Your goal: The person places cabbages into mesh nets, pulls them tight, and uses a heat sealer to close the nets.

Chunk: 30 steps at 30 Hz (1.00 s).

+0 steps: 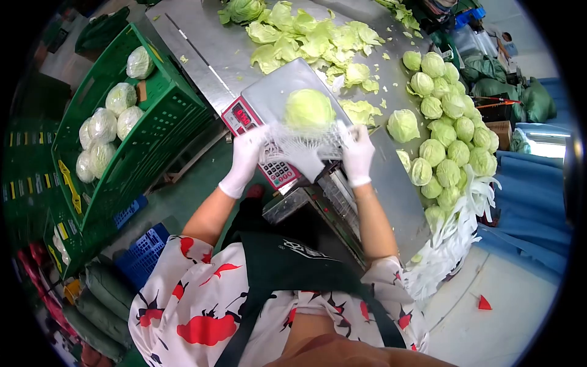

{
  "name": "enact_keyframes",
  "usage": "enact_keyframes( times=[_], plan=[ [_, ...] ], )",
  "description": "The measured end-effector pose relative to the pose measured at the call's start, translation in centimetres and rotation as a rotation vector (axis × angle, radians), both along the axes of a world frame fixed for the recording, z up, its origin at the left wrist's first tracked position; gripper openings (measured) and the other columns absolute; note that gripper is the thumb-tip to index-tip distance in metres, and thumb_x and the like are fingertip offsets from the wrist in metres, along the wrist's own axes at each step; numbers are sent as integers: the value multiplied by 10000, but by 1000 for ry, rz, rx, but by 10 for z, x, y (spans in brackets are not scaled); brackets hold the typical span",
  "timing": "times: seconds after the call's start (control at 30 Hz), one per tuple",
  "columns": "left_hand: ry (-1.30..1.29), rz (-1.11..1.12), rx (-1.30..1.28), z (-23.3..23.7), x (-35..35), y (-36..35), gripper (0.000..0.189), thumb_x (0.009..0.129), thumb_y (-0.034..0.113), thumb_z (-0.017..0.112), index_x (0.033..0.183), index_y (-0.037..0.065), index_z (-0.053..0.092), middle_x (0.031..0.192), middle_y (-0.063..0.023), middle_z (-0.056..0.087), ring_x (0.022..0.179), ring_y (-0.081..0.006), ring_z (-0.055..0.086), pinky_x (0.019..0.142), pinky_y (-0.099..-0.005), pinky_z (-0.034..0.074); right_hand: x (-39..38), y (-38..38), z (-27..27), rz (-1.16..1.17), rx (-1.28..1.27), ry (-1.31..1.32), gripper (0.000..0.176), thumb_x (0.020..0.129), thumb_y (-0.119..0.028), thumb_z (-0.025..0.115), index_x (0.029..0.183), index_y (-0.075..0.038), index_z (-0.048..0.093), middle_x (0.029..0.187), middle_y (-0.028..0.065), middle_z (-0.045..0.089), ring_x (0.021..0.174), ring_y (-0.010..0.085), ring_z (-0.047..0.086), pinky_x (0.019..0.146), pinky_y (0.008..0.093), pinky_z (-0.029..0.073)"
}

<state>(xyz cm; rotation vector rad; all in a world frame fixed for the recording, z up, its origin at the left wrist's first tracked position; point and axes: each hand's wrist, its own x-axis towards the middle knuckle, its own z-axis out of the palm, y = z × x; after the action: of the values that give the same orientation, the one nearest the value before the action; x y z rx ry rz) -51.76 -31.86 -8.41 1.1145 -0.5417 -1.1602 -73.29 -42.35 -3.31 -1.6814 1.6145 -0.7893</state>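
A trimmed green cabbage (309, 107) rests on the metal platform of a red digital scale (278, 92), whose red display is lit. White foam netting (299, 142) is stretched along the cabbage's near side, its narrow tail hanging over the scale's keypad. My left hand (249, 151), in a white glove, is closed on the left end of the netting. Gloved as well, my right hand (357, 153) pinches the netting's right end. Both hands are at the near edge of the platform, one on each side of the cabbage.
Many trimmed cabbages (449, 144) are heaped at the right of the metal table (214, 37), beside a pile of white net sleeves (443, 248). Loose leaves (306, 37) lie at the back. Left stands a green crate (168, 101) with several wrapped cabbages (104, 125).
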Motion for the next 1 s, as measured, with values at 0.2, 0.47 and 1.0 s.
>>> enact_keyframes(
  times=[0.2,0.47,1.0],
  plan=[
    [83,73,198,-96,6,-95,339,1014,233,411,1148,-3,614,1059,-91,662,939,-155,641,792,-309,529,15,-87,-119,346,-390,276,382,960,-266,516,1233,-4,568,914,214,684,800,379,655,737,432,518],
    [210,-336,-62,-73,-9,-60,421,1014,261,373,1272,-15,559,1209,-176,635,1100,-294,630,941,-385,525,16,-20,-19,275,-185,-20,329,957,-248,519,814,13,659,724,210,642,643,316,621,594,430,473],
    [511,-809,16,43,-147,-61,441,984,258,416,1282,-45,535,1221,-186,623,1084,-271,625,956,-362,501,-170,93,37,-195,332,-946,424,993,-281,525,1300,11,536,1235,100,594,1112,159,570,940,291,453]
  ],
)
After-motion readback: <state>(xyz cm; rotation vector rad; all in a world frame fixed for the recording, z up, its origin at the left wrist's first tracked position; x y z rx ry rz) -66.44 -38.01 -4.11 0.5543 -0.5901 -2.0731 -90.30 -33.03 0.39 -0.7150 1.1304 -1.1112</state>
